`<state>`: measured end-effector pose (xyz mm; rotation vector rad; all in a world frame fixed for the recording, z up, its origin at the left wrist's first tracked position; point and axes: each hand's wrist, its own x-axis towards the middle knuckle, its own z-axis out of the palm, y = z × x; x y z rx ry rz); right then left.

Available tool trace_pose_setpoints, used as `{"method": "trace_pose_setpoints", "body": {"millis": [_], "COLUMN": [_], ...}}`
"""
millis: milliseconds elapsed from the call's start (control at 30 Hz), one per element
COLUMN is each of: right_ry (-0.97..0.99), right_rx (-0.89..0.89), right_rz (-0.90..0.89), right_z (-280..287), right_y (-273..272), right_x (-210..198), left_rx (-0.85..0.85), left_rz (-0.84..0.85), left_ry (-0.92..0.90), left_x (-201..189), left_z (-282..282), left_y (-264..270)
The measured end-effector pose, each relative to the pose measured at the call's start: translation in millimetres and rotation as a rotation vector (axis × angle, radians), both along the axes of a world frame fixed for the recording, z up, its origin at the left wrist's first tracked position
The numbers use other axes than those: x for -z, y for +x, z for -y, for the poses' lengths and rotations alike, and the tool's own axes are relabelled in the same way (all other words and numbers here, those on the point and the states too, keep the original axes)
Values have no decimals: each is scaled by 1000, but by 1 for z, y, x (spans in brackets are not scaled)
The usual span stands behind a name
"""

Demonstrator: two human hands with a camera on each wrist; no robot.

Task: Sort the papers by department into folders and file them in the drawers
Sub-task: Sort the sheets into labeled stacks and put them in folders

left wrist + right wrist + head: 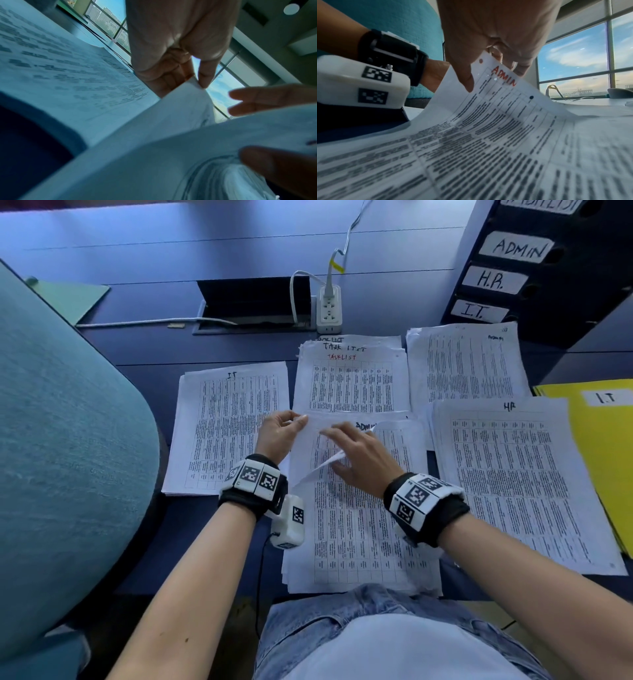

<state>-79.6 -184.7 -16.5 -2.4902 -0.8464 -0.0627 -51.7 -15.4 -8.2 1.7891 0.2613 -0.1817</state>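
The front middle pile of printed sheets [359, 525] is marked ADMIN. My left hand [298, 419] pinches the far left corner of a lifted sheet [171, 108] between thumb and fingers [204, 75]. My right hand [346, 446] pinches the top edge of a curled-up sheet headed ADMIN in red [505, 77], thumb [467, 81] on its face. Whether both hands hold the same sheet I cannot tell. Other piles lie around: IT [229, 426] at left, TASKLIST [352, 381] behind, HR [513, 481] at right, one more [466, 364] at back right.
A yellow folder labelled I.T [603, 440] lies at the right edge. A dark drawer unit [555, 313] labelled ADMIN, H.R., I.T. stands at back right. A power strip [329, 309] with cables sits behind the piles, a green folder [75, 296] far left, a teal chair [68, 440] beside me.
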Motion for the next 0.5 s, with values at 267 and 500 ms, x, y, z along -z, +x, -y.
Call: {"method": "trace_pose_setpoints", "body": {"millis": [267,500], "right_ry": [-58,18], "right_rx": [47,79], "right_rz": [-15,8], "right_z": [-2,-3], "right_y": [14,11], "right_x": [-9,-9], "left_rx": [21,46], "left_rz": [-177,-353], "left_ry": [-145,-342], "left_x": [-22,-30], "left_z": [6,7], "left_y": [7,5]}}
